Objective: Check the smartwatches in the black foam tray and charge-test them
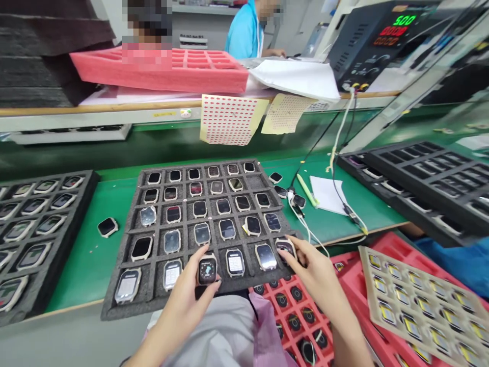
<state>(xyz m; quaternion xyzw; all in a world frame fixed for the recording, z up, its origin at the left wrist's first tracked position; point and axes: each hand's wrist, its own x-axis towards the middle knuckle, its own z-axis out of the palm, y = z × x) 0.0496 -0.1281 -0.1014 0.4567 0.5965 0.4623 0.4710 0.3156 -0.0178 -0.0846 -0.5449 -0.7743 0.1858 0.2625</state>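
Right now, the left hand (191,288) is curling its thumb and fingers around a lit watch (207,270) at the lower centre of the frame, holding it over the front row of a dark foam tray (114,310). Right of centre, the right hand (315,265) is pinching a second watch (283,245) between thumb and fingers at the tray's right edge; whether that one is resting in its slot or hanging clear, I cannot tell. More watches are filling most of the tray's slots, and the tray is lying on a green bench (95,204). Toward the left, a loose watch (108,227) is sitting between this tray and another dark tray (82,199). Right of centre, a green pen (307,189) is lying beside white paper (328,194).
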